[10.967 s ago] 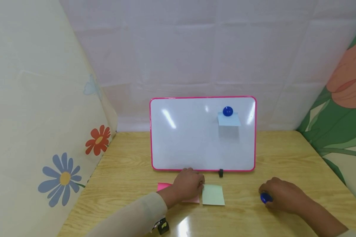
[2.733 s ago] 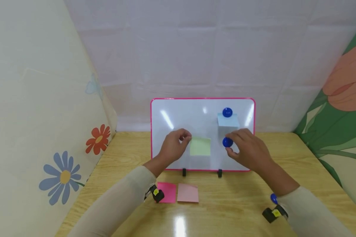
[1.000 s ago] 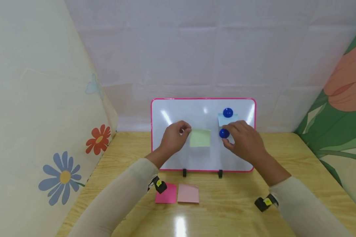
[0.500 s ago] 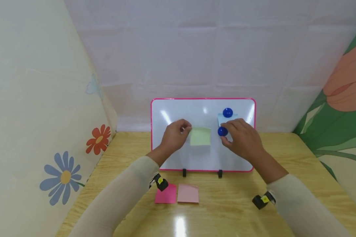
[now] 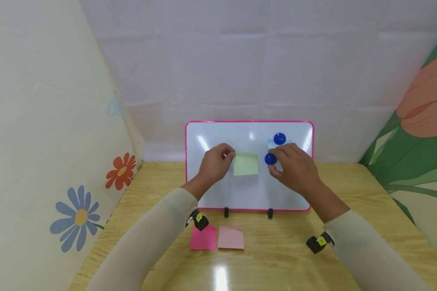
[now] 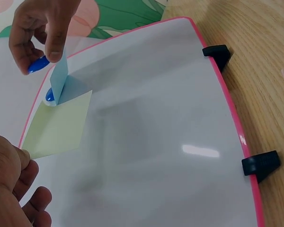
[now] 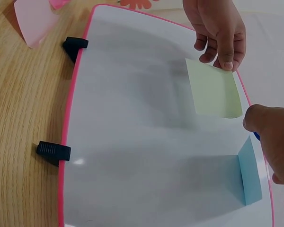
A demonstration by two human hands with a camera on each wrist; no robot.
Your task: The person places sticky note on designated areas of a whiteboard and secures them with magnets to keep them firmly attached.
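Observation:
My left hand pinches a pale green sticky note by its upper left corner, in front of the whiteboard. In the right wrist view the green note stands off the board and casts a shadow on it. To the right, my right hand holds a round blue magnet between thumb and fingers, a short way from the note. A second blue magnet pins a light blue sticky note to the board's upper right; my right hand partly covers that note in the head view.
A hot pink sticky note and a light pink one lie on the wooden table before the board. Black feet support the pink-framed board's lower edge. Behind it hangs a pale cloth.
Since the oldest frame, the green note has left the table in my left hand. Over the last second both hands have risen slightly, and the right hand's magnet has shifted left towards the note.

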